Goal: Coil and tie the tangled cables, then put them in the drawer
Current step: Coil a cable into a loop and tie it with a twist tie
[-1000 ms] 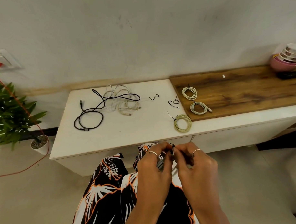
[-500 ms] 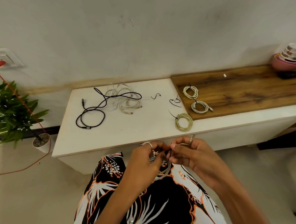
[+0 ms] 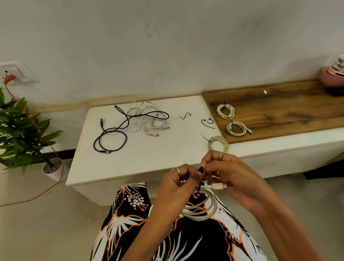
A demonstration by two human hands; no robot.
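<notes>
Both hands are working over the lap: the left hand [image 3: 176, 184] and the right hand [image 3: 230, 176] are pinching a black tie [image 3: 199, 188] at the top of a white coiled cable [image 3: 202, 208]. Its loops are hanging below the fingers, its plug [image 3: 218, 186] pointing right. Beyond, on the white table [image 3: 148, 150], a greenish coil [image 3: 218, 143] is lying near the edge, with a loose black cable [image 3: 111, 139] and a white tangle [image 3: 149, 119] farther left. Two tied coils [image 3: 232, 120] are resting on the wooden board [image 3: 293, 110].
</notes>
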